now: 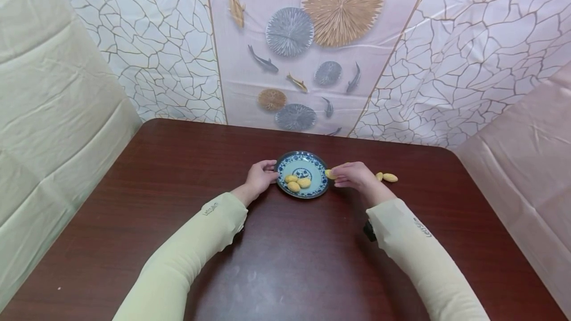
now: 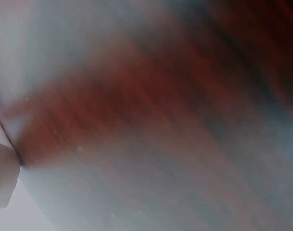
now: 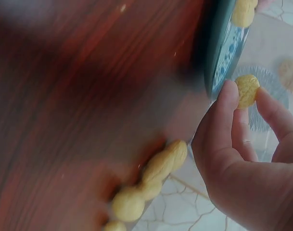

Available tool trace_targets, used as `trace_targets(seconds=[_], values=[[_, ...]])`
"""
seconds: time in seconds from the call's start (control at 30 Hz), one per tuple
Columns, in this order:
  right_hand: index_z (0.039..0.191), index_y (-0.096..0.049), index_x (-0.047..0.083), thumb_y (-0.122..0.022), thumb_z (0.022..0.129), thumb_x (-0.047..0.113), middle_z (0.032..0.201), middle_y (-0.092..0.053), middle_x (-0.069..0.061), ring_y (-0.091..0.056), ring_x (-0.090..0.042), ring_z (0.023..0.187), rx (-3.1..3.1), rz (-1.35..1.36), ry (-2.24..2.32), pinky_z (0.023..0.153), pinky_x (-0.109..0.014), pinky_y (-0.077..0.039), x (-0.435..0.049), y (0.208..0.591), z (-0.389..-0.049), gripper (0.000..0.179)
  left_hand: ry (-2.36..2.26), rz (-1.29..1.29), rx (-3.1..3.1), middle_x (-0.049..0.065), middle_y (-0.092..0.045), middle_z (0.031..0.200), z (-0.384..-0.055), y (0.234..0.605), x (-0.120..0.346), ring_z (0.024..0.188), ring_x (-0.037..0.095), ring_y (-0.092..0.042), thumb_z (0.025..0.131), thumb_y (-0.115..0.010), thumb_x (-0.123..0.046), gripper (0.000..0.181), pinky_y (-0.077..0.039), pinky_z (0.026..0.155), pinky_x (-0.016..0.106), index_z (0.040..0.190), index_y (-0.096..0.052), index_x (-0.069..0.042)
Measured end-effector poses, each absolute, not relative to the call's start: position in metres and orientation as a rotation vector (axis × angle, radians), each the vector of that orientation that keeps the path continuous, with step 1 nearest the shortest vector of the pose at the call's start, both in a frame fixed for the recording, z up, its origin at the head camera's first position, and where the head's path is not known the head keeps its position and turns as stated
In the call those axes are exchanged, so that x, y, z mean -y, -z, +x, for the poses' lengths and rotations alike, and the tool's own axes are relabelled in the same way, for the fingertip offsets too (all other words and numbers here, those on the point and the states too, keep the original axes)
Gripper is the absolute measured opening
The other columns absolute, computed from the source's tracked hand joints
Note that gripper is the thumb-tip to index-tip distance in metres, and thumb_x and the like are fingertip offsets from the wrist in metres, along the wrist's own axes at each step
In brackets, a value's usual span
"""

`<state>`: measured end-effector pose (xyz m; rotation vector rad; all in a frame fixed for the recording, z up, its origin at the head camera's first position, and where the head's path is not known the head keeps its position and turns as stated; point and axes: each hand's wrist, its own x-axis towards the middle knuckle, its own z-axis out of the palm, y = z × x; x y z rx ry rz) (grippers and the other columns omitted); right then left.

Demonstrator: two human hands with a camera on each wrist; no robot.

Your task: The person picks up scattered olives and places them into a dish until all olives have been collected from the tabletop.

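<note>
A round blue-and-white plate (image 1: 318,177) lies on the table, with several yellow peanuts in their shells (image 1: 305,183) grouped on its near part. At the plate's left rim, my left hand (image 1: 260,178) holds the edge with thumb and fingers. My right hand (image 1: 355,176) pinches one yellow peanut (image 3: 247,91) between thumb and fingertips, just off the right rim. More loose peanuts (image 1: 390,177) lie on the table to the right, partly behind that hand. In the left wrist view only a bit of skin shows at the left edge.
The dark red-brown table (image 1: 285,261) reaches back to a patterned cloth backdrop (image 1: 178,63). Pale cloth walls (image 1: 526,152) rise at both sides. A black wrist strap (image 1: 369,231) shows under the right sleeve.
</note>
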<state>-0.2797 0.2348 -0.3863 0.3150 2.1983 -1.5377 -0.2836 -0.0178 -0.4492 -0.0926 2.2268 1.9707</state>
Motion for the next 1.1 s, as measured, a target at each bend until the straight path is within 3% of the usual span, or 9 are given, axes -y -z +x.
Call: trace_targets(seconds=[0.5, 1.1], values=[[0.120, -0.051, -0.015, -0.059, 0.089, 0.006, 0.065, -0.061, 0.000, -0.060, -0.009, 0.060, -2.174, 0.266, 1.551, 0.066, -0.024, -0.059, -0.200, 0.391, -0.284, 0.038, -2.001, -0.094, -2.197, 0.025, -0.055, 0.122, -0.285, 0.451, 0.019, 0.110, 0.032, -0.058, 0.086, -0.058, 0.007, 0.043, -0.057, 0.085, 0.032, 0.129, -0.051, 0.005], [0.118, -0.057, -0.012, -0.061, 0.088, 0.004, 0.076, -0.064, -0.006, -0.061, -0.011, 0.062, -2.335, 0.261, 1.357, 0.066, -0.028, -0.060, -0.186, 0.394, -0.283, 0.034, -1.998, -0.099, -2.202, 0.024, -0.055, 0.123, -0.284, 0.450, 0.019, 0.109, 0.030, -0.057, 0.087, -0.058, 0.007, 0.043, -0.057, 0.084, 0.032, 0.129, -0.052, 0.003]])
